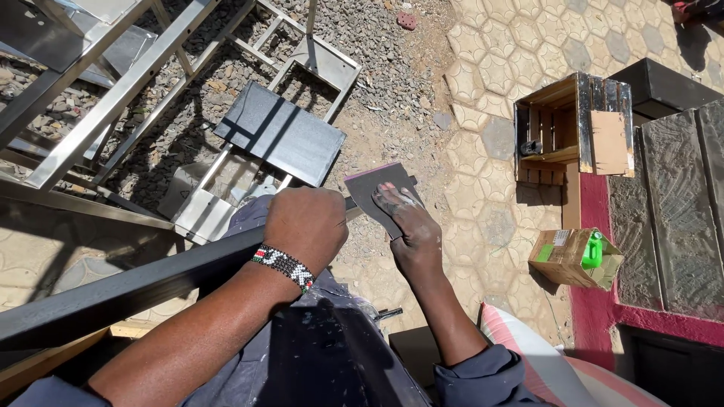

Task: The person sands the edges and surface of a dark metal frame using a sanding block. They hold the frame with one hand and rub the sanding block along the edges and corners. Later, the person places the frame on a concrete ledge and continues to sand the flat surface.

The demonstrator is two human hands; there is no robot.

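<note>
Steel frames: bare metal racks (113, 90) lying on gravel at upper left, a dark flat panel (280, 133) resting on them.
Black bar: a long dark metal bar (128, 290) running from lower left up towards the centre, across the person's lap.
Wooden crate: an open box (573, 128) standing on hexagonal paving at right.
Cardboard box: small carton (566, 256) with a green bottle (593, 250) inside, below the crate.
Left hand: left hand (305, 226) clenched around the bar, beaded bracelet (283, 267) on the wrist.
Right hand: right hand (407, 222) pressing a dark sanding sheet (375, 190) flat against the bar's end, fingers spread on it.
</note>
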